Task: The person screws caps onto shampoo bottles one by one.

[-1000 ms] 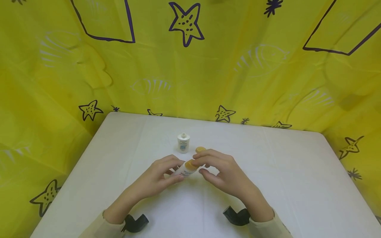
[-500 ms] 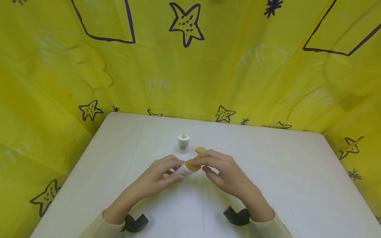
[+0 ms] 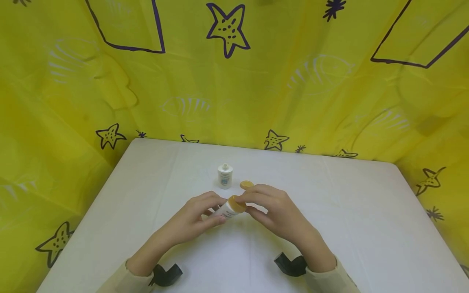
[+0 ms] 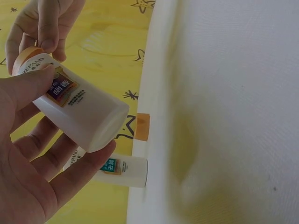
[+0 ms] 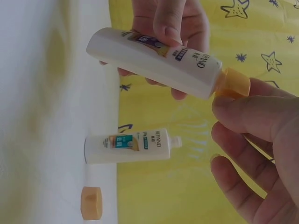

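Observation:
My left hand (image 3: 199, 212) grips a white shampoo bottle (image 4: 86, 100) round its body, thumb on the label side. The bottle leans toward the right above the table. At its upper end is an orange cap (image 5: 233, 84), which my right hand (image 3: 275, 209) pinches between thumb and fingers. In the right wrist view the cap sits at the bottle's neck; how tightly it is seated I cannot tell. Behind the hands a second white bottle (image 3: 225, 177) with a bare nozzle stands upright. Beside it lies a loose orange cap (image 3: 246, 184), near my right fingers.
Everything rests over a white-covered table (image 3: 351, 211). A yellow curtain (image 3: 234, 81) with starfish and fish drawings hangs at its back and sides. Black wrist mounts (image 3: 291, 264) stick out from both wrists, close to the tabletop.
My right thumb has come in from a little apart and now meets the cap. The held bottle has turned slightly, while the left hand keeps its place.

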`<action>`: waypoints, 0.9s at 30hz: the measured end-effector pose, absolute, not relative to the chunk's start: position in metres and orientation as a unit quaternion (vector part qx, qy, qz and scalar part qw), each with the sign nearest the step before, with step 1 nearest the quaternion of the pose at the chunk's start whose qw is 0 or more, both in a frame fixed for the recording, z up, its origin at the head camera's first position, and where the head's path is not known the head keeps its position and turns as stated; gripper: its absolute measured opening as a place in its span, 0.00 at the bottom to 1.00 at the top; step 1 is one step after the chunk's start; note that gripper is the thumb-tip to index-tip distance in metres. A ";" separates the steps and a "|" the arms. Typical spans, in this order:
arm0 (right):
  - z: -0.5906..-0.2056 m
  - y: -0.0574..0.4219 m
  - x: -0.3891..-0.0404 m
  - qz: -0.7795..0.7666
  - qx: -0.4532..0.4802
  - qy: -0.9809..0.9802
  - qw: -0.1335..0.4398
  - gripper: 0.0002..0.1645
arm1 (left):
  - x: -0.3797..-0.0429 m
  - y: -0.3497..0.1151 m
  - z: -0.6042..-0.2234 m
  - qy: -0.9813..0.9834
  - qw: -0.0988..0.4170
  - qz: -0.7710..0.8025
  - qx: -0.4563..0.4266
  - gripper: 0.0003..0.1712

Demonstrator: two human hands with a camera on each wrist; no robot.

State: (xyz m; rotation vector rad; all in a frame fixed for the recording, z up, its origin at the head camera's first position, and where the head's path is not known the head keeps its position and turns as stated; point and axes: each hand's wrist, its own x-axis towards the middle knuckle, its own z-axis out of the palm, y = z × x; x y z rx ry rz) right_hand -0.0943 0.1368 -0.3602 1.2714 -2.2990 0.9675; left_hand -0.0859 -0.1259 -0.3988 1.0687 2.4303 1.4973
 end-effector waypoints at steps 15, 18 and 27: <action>-0.363 0.136 -0.094 0.353 0.443 -0.808 0.163 0.16 | -0.085 -0.125 -0.399 0.794 0.040 0.490 0.358 0.16; -0.364 0.136 -0.094 0.354 0.440 -0.809 0.165 0.13 | -0.084 -0.125 -0.399 0.794 0.038 0.487 0.361 0.15; -0.364 0.134 -0.094 0.360 0.455 -0.792 0.191 0.12 | -0.084 -0.122 -0.400 0.792 0.036 0.488 0.365 0.16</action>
